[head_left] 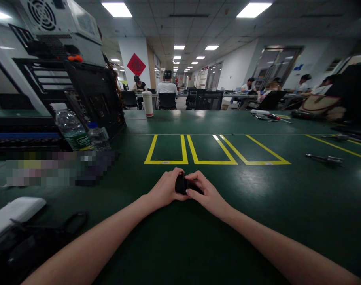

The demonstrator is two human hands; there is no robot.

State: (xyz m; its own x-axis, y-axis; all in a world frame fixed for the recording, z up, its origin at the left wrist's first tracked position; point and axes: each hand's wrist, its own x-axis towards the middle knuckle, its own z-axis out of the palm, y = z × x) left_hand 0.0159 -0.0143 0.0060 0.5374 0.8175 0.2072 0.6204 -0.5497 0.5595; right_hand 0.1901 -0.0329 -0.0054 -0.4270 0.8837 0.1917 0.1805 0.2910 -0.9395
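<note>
Big bottle (70,126): standing at the left, wearing a white cap; I can't tell what it is holding.
Small bottle (99,138): standing beside it, wearing a blue cap; its inside is looking too blurry.
White tumbler (148,103): standing farther back, its walls hiding the inside.
Left hand (164,188): curling tightly around the black object.
Black object (180,185): sitting between both hands, near the yellow tape boxes (212,162); handling is looking unfinished, but finished parts aren't showing.
Right hand (208,193): pinching the black object's right side.
</note>
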